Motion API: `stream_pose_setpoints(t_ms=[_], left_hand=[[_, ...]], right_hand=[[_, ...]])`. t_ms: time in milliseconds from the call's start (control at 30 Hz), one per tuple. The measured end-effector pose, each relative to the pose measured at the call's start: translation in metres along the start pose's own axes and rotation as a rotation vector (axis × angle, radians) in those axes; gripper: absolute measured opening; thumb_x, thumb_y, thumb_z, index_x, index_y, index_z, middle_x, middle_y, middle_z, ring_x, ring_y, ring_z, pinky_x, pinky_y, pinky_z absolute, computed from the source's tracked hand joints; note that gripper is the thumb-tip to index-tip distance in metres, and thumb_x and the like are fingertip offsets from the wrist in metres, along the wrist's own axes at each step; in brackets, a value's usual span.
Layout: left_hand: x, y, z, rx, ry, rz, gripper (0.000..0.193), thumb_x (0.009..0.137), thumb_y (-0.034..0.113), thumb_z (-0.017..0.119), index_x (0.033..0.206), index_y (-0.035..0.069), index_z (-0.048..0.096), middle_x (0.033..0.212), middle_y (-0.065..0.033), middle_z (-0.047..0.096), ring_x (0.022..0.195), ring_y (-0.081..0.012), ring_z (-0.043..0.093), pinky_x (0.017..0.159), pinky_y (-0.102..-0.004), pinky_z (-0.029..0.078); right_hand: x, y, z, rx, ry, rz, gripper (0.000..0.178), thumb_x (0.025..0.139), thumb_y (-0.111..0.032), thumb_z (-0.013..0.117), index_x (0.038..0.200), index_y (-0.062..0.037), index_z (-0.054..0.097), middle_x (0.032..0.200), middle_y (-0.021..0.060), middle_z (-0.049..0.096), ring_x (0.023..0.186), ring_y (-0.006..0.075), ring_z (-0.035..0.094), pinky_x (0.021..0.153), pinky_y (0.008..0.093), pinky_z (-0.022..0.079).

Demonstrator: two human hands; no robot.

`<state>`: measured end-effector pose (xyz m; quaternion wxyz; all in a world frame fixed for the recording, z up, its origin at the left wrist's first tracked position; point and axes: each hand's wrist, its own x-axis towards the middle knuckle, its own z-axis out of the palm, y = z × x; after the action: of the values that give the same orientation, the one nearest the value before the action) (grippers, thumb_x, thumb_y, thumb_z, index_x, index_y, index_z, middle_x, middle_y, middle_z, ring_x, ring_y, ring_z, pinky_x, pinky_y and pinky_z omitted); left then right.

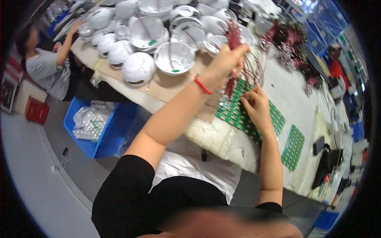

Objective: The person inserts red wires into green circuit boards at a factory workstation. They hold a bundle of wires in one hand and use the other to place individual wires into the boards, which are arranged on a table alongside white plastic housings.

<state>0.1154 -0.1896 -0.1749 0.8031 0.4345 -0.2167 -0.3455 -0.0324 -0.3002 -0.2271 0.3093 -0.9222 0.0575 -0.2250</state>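
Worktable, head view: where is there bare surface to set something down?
Bare table lies between the large green board panel and the wire heap. The brown cardboard before the white housings is partly free. The housings' end is crowded.

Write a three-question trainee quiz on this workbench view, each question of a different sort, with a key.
1. True or false: the left hand holds up a bundle of thin red wires.
2. Multiple choice: the right hand rests on
A. a blue plastic crate
B. a panel of small green circuit boards
C. a round white plastic housing
3. Fill in: the blue plastic crate stands on the ___, beside the table.

Key
1. True; the left wrist also wears a red string band.
2. B; the fingertips pinch at wire ends there, while the round white plastic housings lie farther back.
3. Floor.
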Motion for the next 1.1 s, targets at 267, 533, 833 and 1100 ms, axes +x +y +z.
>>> stream_pose_setpoints(t_ms=[267,533,833,1100], left_hand=[[0.0,-0.001,-0.003,-0.058,-0.069,0.012,0.02,0.092,0.024,0.053,0.089,0.004,0.053,0.049,0.0063,0.039,0.033,-0.0031,0.031,0.031,-0.0205,0.022],[-0.002,0.001,-0.001,-0.05,-0.06,-0.005,0.021,0.092,0.024,0.053,0.09,0.002,0.054,0.049,0.005,0.04,0.033,-0.0034,0.032,0.031,-0.0211,0.022],[0.003,-0.005,-0.002,-0.046,-0.049,-0.036,0.017,0.09,0.023,0.056,0.088,0.006,0.057,0.049,0.0069,0.037,0.034,-0.0036,0.033,0.033,-0.0217,0.022],[0.005,-0.001,-0.008,-0.077,-0.121,-0.003,0.02,0.092,0.022,0.052,0.091,0.002,0.055,0.051,0.0047,0.039,0.034,-0.0043,0.032,0.033,-0.0217,0.024]], right_hand=[[0.0,0.0,0.005,0.023,0.001,-0.031,0.01,0.075,-0.001,0.066,0.079,0.0038,0.059,0.079,0.012,0.054,0.065,0.0229,0.056,0.059,0.0314,0.045],[0.001,-0.001,-0.001,0.063,-0.05,0.033,0.009,0.074,-0.003,0.067,0.078,0.0029,0.061,0.074,0.0113,0.056,0.064,0.0231,0.056,0.058,0.0312,0.045],[0.004,0.008,-0.009,0.06,-0.105,0.001,0.01,0.074,-0.006,0.066,0.078,0.0019,0.062,0.073,0.0136,0.058,0.067,0.0266,0.057,0.061,0.035,0.045],[0.005,0.007,-0.008,0.009,-0.117,-0.022,0.012,0.073,-0.007,0.064,0.077,0.0044,0.061,0.074,0.0178,0.059,0.074,0.0344,0.057,0.068,0.0416,0.045]])
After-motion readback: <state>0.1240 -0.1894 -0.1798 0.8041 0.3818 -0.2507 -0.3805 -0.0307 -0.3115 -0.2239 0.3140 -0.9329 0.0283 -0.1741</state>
